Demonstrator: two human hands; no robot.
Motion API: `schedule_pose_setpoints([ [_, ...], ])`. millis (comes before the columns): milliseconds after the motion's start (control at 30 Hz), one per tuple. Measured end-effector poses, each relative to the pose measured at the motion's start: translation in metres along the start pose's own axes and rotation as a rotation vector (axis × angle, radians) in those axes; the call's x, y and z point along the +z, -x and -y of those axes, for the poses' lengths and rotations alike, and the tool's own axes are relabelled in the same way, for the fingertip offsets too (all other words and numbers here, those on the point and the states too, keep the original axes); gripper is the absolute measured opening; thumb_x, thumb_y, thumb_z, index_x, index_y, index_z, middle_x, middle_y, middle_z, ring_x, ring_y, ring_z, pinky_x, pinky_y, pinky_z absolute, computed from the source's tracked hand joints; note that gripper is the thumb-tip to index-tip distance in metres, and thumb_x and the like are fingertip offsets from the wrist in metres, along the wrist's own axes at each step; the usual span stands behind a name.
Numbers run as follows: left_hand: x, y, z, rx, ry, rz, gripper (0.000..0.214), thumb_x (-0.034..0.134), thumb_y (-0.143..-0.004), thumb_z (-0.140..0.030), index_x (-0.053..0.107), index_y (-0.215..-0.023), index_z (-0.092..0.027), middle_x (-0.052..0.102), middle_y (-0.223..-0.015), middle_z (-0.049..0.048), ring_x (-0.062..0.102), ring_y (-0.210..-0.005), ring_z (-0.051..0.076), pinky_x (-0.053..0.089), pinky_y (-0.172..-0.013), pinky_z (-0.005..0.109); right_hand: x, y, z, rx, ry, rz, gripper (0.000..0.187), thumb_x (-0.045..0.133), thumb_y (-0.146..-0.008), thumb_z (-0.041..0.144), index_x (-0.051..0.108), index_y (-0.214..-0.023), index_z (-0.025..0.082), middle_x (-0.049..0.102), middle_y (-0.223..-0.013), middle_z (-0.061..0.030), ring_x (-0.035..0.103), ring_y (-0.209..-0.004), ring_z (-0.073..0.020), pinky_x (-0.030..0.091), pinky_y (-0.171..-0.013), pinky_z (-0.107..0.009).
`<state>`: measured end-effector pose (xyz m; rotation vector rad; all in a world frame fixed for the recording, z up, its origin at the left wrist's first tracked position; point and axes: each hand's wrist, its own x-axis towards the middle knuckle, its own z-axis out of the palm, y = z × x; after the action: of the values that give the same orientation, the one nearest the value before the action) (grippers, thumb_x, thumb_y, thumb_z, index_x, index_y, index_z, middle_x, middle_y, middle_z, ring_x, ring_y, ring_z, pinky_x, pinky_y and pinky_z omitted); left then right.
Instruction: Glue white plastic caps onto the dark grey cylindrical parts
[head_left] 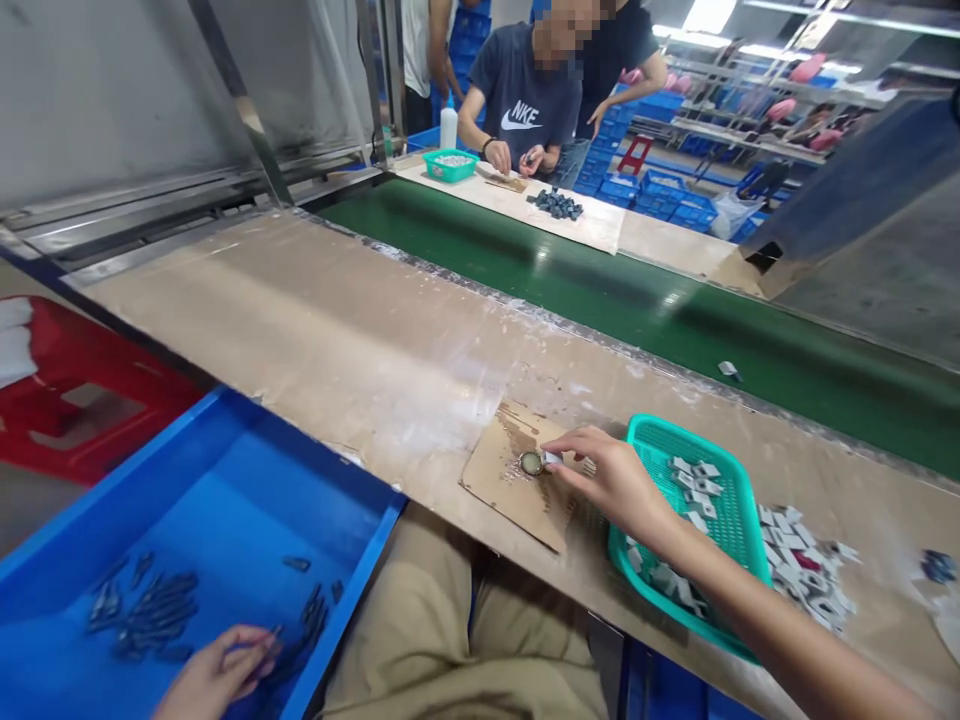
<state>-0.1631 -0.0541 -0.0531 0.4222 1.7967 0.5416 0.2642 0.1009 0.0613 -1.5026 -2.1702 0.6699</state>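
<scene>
My right hand [611,478] pinches a small white plastic piece [552,458] between thumb and fingers. The piece is close beside a small round cap of liquid [531,462] on a stained cardboard sheet [495,480]. Low in the blue bin [247,450], my left hand [229,665] has its fingers curled together, with the tip of a dark part [277,630] showing at them. Several dark elongated parts [161,610] lie in that bin. A green basket [742,500] with white pieces stands under my right forearm.
More white pieces [806,565] are heaped right of the basket. A green conveyor belt [480,245] runs beyond my table [315,330], with one white piece [728,370] on it. Across it, a person [517,110] handles parts beside another green basket [450,168]. A red stool [90,400] stands left.
</scene>
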Motion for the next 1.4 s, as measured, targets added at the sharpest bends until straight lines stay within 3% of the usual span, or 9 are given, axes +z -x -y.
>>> schedule_pose_setpoints([
  [200, 0.040, 0.038, -0.036, -0.124, 0.531, 0.104, 0.068, 0.090, -0.038, -0.018, 0.061, -0.100, -0.013, 0.069, -0.101, 0.0123, 0.065, -0.093, 0.026, 0.056, -0.076, 0.026, 0.020, -0.011, -0.003, -0.084, 0.096, 0.068, 0.018, 0.056, -0.084, 0.017, 0.069, -0.096, 0.020, 0.067, -0.092, -0.0069, 0.061, -0.089, -0.0220, 0.050, -0.079, -0.035],
  [400, 0.094, 0.054, -0.062, 0.100, 0.693, 0.259, 0.045, 0.084, -0.055, -0.022, 0.062, -0.093, -0.012, 0.069, -0.096, 0.0139, 0.065, -0.095, 0.028, 0.056, -0.084, 0.034, 0.009, -0.005, 0.009, 0.085, -0.092, -0.019, 0.020, 0.060, -0.082, 0.032, 0.069, -0.096, 0.021, 0.068, -0.094, -0.0066, 0.063, -0.082, -0.0219, 0.050, -0.076, -0.036],
  [500, 0.131, 0.061, -0.076, 0.486, 0.602, 0.232, 0.020, 0.074, -0.071, -0.024, 0.060, -0.082, -0.015, 0.069, -0.095, 0.0081, 0.066, -0.092, 0.021, 0.055, -0.085, 0.027, 0.000, 0.002, 0.023, 0.322, -0.489, 0.040, 0.029, 0.068, -0.075, 0.040, 0.066, -0.092, 0.018, 0.070, -0.087, -0.0075, 0.064, -0.078, -0.0213, 0.051, -0.074, -0.034],
  [567, 0.154, 0.065, -0.084, 0.892, 0.454, 0.109, 0.009, 0.067, -0.076, -0.015, 0.060, -0.081, -0.016, 0.069, -0.095, 0.0045, 0.067, -0.090, 0.018, 0.056, -0.083, 0.026, -0.003, 0.008, 0.034, 0.441, -0.760, 0.118, 0.031, 0.072, -0.072, 0.040, 0.063, -0.089, 0.016, 0.070, -0.081, -0.0067, 0.065, -0.075, -0.0190, 0.051, -0.073, -0.031],
  [700, 0.182, 0.068, -0.098, 1.726, 0.073, -0.133, 0.040, 0.063, -0.070, 0.008, 0.061, -0.104, -0.013, 0.067, -0.104, 0.0082, 0.064, -0.097, 0.020, 0.058, -0.084, 0.030, -0.006, 0.024, 0.058, 0.525, -1.035, 0.223, 0.026, 0.074, -0.073, 0.035, 0.062, -0.084, 0.015, 0.069, -0.072, -0.0044, 0.064, -0.066, -0.0138, 0.051, -0.069, -0.026],
  [800, 0.187, 0.070, -0.107, 1.993, -0.045, -0.157, 0.049, 0.065, -0.066, 0.010, 0.058, -0.112, -0.005, 0.065, -0.110, 0.0138, 0.061, -0.104, 0.025, 0.058, -0.086, 0.035, -0.006, 0.034, 0.070, 0.525, -1.084, 0.251, 0.023, 0.074, -0.074, 0.033, 0.062, -0.081, 0.015, 0.069, -0.069, -0.0040, 0.064, -0.063, -0.0125, 0.051, -0.066, -0.024],
  [1133, 0.168, 0.089, -0.126, 2.102, -0.342, 0.102, 0.028, 0.048, -0.083, 0.001, 0.057, -0.110, 0.003, 0.065, -0.109, 0.0201, 0.049, -0.120, 0.025, 0.053, -0.094, 0.039, -0.011, 0.039, 0.079, 0.588, -1.062, 0.311, 0.029, 0.079, -0.066, 0.032, 0.064, -0.081, 0.013, 0.070, -0.069, -0.0059, 0.068, -0.065, -0.0169, 0.054, -0.068, -0.028],
  [1267, 0.165, 0.084, -0.138, 2.184, -0.388, 0.316, 0.032, 0.043, -0.085, -0.002, 0.053, -0.115, 0.003, 0.063, -0.110, 0.0217, 0.048, -0.120, 0.027, 0.049, -0.097, 0.042, -0.009, 0.037, 0.077, 0.650, -1.090, 0.344, 0.032, 0.081, -0.061, 0.033, 0.065, -0.079, 0.012, 0.070, -0.068, -0.0060, 0.068, -0.065, -0.0175, 0.055, -0.069, -0.030],
  [1400, 0.168, 0.070, -0.153, 1.950, -0.260, 0.571, 0.033, 0.052, -0.082, -0.008, 0.060, -0.114, -0.014, 0.062, -0.112, 0.0121, 0.055, -0.110, 0.026, 0.046, -0.098, 0.038, -0.003, 0.031, 0.075, 0.656, -1.121, 0.333, 0.031, 0.080, -0.061, 0.034, 0.064, -0.077, 0.013, 0.069, -0.068, -0.0050, 0.067, -0.065, -0.0170, 0.055, -0.070, -0.030],
])
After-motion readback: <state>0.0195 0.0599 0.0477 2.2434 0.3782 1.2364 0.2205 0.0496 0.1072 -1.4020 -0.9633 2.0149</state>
